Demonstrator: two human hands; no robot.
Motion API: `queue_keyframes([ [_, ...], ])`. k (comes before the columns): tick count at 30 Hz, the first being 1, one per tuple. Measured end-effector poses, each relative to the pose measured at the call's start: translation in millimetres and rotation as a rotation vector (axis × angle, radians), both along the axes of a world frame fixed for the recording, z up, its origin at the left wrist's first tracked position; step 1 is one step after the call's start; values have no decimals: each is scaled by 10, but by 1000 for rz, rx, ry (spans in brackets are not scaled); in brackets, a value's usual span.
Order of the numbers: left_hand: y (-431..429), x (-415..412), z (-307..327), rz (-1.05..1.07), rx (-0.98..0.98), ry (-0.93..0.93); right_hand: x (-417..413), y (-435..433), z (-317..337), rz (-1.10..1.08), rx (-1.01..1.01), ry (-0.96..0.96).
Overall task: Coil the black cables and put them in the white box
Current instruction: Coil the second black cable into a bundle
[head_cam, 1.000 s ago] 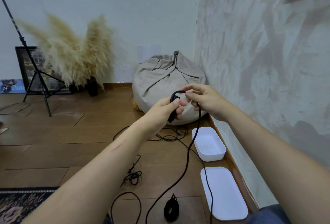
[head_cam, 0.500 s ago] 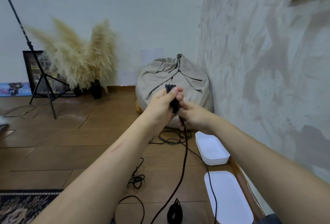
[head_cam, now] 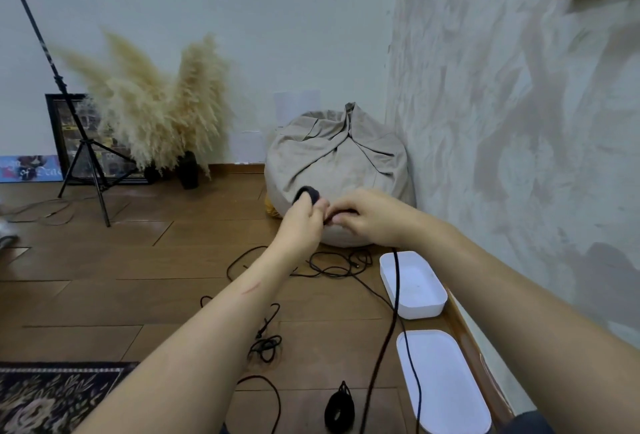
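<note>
A: Winding the black cable (head_cam: 396, 281) in mid-air, in front of the beanbag (head_cam: 336, 163). The left hand (head_cam: 303, 226) grips the small coil (head_cam: 307, 193). Its fingers (head_cam: 317, 208) are curled round the bundle, and one loop pokes out above the knuckles.

B: Right hand?

A: The right hand (head_cam: 372, 217) sits just beside the left, touching it. Its fingers are curled and pinch the strand where it leaves the coil.

B: Where's the rest of it?

A: The tail (head_cam: 381, 340) drops from under the right hand and crosses above the white box (head_cam: 438, 300). It then passes the lid (head_cam: 446, 388) and runs out of the bottom of view.

B: Handling?

A: My guess: light, thin and limp, with a little spring. The loops will likely pop open if the left-hand grip slackens. Clamp across all the turns at one spot and feed from close to the coil.

B: Risks?

A: The tail could drag the box, which looks light. A loose tangle (head_cam: 337, 264), a small tangle (head_cam: 265, 347) and one wound bundle (head_cam: 341, 411) lie on the floor (head_cam: 138, 260), none of them boxed yet.
</note>
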State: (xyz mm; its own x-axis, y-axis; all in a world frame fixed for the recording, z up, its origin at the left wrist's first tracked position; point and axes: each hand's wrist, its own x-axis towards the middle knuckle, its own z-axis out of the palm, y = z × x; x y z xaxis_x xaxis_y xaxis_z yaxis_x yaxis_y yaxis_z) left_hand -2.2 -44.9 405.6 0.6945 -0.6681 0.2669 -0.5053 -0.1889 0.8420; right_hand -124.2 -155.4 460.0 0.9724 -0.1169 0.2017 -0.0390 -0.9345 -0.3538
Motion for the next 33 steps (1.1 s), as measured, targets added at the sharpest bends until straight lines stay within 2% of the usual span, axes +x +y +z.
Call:
queue_keyframes([
  [2,-44,-69,3,-164,-18,250,-22,-73,40,-36,5,-114],
  [5,-125,-262,162,-271,-147,633,-79,-185,85,-79,155,-304],
  [6,-134,-332,229,-293,-178,729,-101,-213,102,-91,220,-357],
  [8,-113,-430,302,-354,-225,804,-131,-262,128,-92,336,-397],
  [14,-109,-523,382,-445,-256,829,-145,-352,90,-107,492,-384],
  [19,-49,-479,244,-497,-173,435,-207,-397,13,-107,598,-307],
  [22,-35,-480,252,-421,-159,318,-223,-425,6,-92,665,-270],
  [27,-45,-534,303,-363,-169,276,-231,-346,14,-47,580,-193],
  [33,0,-595,330,-459,-136,370,-266,-349,10,32,723,-144],
])
